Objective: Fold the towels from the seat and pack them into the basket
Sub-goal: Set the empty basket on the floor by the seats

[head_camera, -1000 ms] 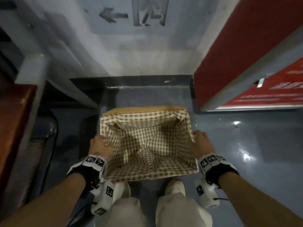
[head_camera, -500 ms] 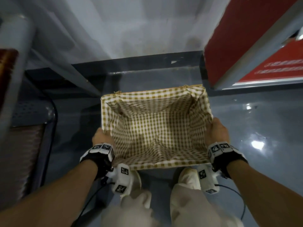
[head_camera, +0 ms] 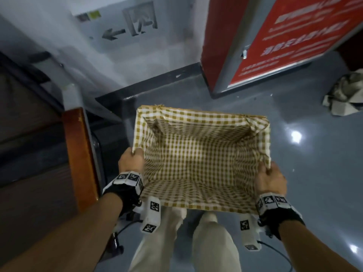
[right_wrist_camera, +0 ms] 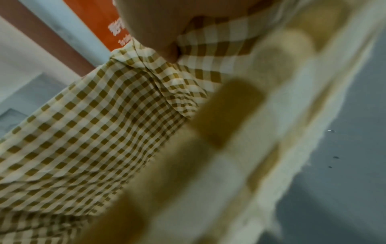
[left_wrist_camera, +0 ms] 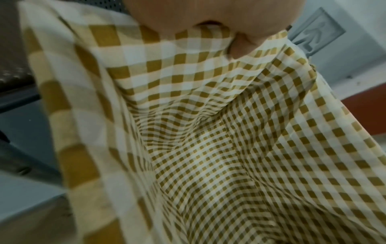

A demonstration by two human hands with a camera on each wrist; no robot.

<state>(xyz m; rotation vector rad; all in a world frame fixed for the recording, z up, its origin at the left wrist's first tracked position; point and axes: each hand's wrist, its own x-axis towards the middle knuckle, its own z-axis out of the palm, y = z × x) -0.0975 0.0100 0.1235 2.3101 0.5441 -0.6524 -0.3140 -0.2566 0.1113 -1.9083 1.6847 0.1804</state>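
Observation:
I hold a rectangular basket [head_camera: 200, 116] lined with brown-and-white gingham cloth, raised in front of me above the floor. The inside holds only the lining. My left hand [head_camera: 132, 160] grips the left rim with the thumb hooked over the cloth. On the opposite rim my right hand [head_camera: 269, 176] grips the same way. In the left wrist view the thumb [left_wrist_camera: 240, 47] presses into the gingham lining [left_wrist_camera: 229, 132]. The right wrist view shows the thumb [right_wrist_camera: 169, 49] over the cloth edge [right_wrist_camera: 125, 115]. A crumpled pale towel [head_camera: 345, 95] lies on the floor at the far right.
A red panel with white lettering [head_camera: 284, 42] stands at the back right. On the left are a wooden armrest [head_camera: 80, 154] and a dark seat [head_camera: 29, 150]. A grey wall with an arrow sign [head_camera: 129, 26] is ahead. Glossy grey floor [head_camera: 314, 173] spreads to the right.
The basket has come up and toward me, and sits larger in view. My view has swung right, bringing the floor towel and more of the red panel into sight.

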